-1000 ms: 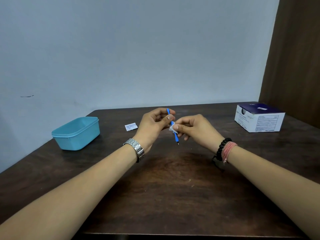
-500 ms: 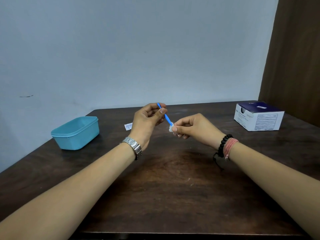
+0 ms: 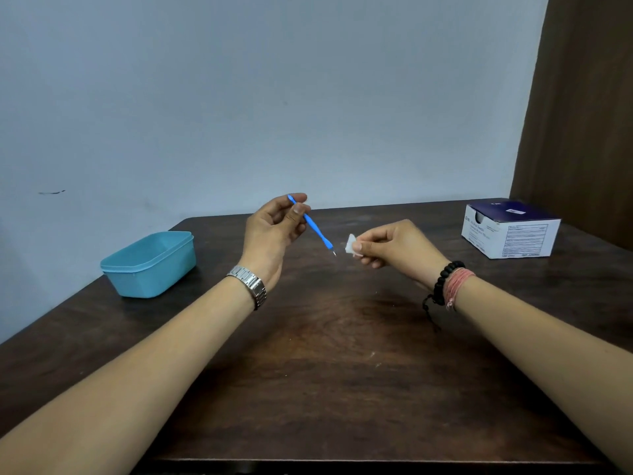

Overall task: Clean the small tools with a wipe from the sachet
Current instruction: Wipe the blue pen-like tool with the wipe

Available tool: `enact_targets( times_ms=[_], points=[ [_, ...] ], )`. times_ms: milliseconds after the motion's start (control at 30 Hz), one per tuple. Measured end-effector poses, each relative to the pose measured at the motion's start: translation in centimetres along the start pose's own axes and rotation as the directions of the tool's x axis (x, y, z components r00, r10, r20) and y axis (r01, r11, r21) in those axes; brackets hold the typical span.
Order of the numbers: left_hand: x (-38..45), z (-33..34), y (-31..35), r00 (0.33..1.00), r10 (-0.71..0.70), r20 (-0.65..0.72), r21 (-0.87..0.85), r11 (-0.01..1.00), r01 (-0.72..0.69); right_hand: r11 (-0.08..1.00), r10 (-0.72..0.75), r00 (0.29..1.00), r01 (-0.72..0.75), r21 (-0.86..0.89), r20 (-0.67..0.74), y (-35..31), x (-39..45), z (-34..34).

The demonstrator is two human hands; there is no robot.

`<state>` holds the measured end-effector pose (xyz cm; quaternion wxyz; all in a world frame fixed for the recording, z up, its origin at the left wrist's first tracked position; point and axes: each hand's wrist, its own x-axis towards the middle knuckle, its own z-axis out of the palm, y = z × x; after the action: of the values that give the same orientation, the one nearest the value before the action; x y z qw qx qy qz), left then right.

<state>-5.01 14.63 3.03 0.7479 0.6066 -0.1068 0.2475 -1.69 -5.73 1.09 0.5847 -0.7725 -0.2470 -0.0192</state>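
Head view: dark wooden table (image 3: pixel 325 371) meets a pale wall (image 3: pixel 274 97)

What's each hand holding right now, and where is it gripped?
The left hand pinches the blue tool near its upper end, its metal tip free. The right hand pinches the folded white wipe by one edge, clear of the tip.

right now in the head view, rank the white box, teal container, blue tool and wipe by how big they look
1. teal container and white box: look alike, unsure
2. blue tool
3. wipe
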Motion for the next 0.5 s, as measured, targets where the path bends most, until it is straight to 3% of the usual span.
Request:
enact_targets(
  times_ms=[200, 500],
  points=[
    [-1.0, 1.2, -1.2, 0.985, -0.029, 0.171, 0.102, 0.995, 0.012, 0.996, -0.094, 0.994, 0.094, 0.001, 0.047, -0.6, -0.5, 1.0],
    [-0.8, 0.8, -1.1, 0.980, -0.068, 0.189, 0.005, 0.998, 0.068, 0.994, -0.075, 0.995, 0.080, -0.078, 0.063, -0.8, -0.7, 0.9]
  ],
)
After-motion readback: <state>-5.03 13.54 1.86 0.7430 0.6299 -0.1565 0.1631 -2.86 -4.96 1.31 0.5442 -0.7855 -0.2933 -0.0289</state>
